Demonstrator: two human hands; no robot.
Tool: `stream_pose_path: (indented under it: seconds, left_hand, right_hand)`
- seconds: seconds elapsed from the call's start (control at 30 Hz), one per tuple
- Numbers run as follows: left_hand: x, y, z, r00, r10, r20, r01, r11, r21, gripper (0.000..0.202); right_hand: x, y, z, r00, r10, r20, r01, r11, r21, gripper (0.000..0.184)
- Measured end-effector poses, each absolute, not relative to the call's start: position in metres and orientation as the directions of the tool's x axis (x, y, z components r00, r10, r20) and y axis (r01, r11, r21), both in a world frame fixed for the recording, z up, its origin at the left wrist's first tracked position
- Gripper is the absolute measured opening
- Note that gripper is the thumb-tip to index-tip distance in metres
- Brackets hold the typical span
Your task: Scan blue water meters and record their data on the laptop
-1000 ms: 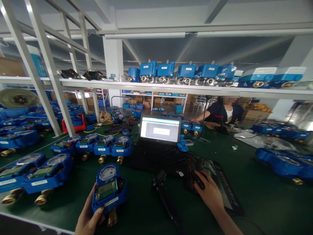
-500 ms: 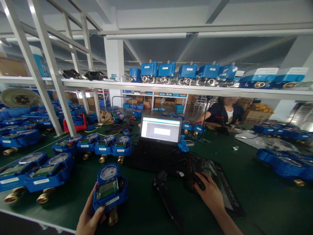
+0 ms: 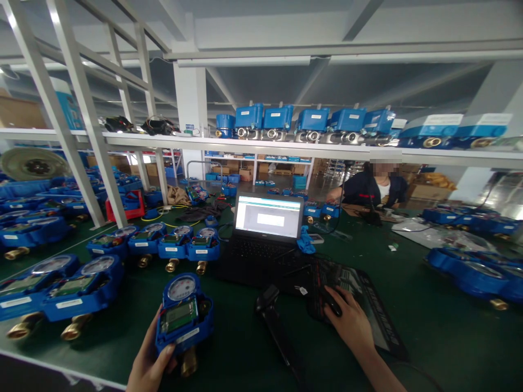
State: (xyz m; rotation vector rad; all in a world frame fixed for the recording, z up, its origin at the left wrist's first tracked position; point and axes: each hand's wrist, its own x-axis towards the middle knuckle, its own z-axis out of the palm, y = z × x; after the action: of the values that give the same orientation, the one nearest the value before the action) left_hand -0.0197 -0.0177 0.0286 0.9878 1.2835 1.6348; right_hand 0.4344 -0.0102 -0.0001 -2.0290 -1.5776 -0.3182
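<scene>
The green bench (image 3: pixel 429 326) spreads under both hands. An open laptop (image 3: pixel 267 228) stands just beyond the right hand (image 3: pixel 351 324), and a dark mat (image 3: pixel 370 305) lies beneath that hand. The blue water meter (image 3: pixel 183 316) rests face up in the left hand (image 3: pixel 149 365), whose thumb and fingers clasp its lower end. A black scanner (image 3: pixel 269 310) lies between the hands. The right hand cups a mouse (image 3: pixel 333 307), its fingers loosely curled.

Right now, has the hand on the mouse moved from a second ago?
No. The right hand sits on the mouse, just as far below the laptop as before. The left hand grips a water meter.
</scene>
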Motion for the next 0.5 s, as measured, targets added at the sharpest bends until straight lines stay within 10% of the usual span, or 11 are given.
stream_pose_path:
  seconds: [0.5]
  left_hand:
    - [-0.023,-0.014,0.017,-0.378,0.919,0.115,-0.136,-0.177,0.975,0.092]
  right_hand:
    - [0.435,-0.011,0.000,0.307,0.828,0.468,0.937,-0.178,-0.301,0.047]
